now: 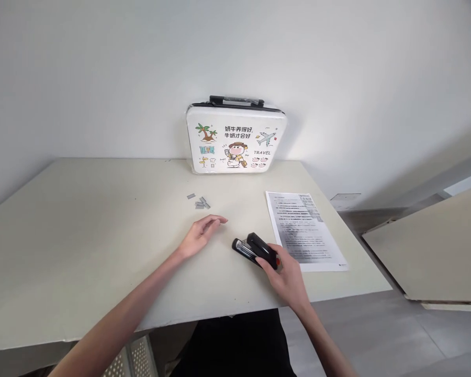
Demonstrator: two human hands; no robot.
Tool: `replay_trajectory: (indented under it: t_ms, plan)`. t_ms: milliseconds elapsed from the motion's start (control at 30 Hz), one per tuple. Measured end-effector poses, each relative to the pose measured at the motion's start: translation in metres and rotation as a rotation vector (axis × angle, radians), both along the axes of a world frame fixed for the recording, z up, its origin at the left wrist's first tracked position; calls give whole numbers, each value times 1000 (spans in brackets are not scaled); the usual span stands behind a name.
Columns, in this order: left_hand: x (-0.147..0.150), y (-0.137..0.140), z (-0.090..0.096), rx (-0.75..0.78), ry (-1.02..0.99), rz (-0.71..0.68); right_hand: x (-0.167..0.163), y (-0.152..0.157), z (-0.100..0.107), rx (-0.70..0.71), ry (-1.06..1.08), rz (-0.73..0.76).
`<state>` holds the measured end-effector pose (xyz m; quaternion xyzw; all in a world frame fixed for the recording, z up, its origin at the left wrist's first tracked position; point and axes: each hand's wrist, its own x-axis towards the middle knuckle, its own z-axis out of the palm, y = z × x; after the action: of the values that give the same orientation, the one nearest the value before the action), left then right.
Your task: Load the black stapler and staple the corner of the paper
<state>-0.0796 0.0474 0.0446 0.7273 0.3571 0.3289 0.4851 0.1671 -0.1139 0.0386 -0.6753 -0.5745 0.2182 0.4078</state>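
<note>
My right hand (288, 277) grips a black stapler (255, 250) at its rear end, just over the table's front half. The stapler's jaws are apart and point to the left. A small red spot shows beside my fingers. My left hand (201, 234) is at the table's middle, to the left of the stapler, fingers stretched out and nothing seen in them. Several small grey strips of staples (202, 203) lie beyond my left hand, one set apart from the rest. A printed sheet of paper (298, 230) lies to the right, partly behind my right hand.
A white case with cartoon prints (235, 139) and a black top handle stands at the table's back, near the wall. The white table (82, 251) ends in front of my dark-clothed lap. A pale panel (435, 246) stands beyond its right edge.
</note>
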Motion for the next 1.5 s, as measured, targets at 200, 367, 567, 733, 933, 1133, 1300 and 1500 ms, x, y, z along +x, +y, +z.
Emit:
replay_trajectory:
  t_ms: [200,367,567,733,933,1133,1300,1500]
  plan:
    - [-10,0,0,-8,24,66,-7,42,-12,0,90,-15]
    - [-7,-1,-4,15,42,67,3,48,-25,33,49,-19]
    - [-5,-2,-7,29,25,65,7,50,-32,64,-3,43]
    - [-5,-3,-8,44,30,68,10,52,-26,37,-32,71]
    - [-7,-3,-12,64,23,45,16,53,-19,-10,-12,101]
    - [-6,-4,-12,92,59,44,20,51,-20,20,155,87]
    - [-5,-5,-12,107,67,53,19,52,-28,56,166,67]
    - [-5,-3,-12,241,66,233,16,52,-23,36,108,47]
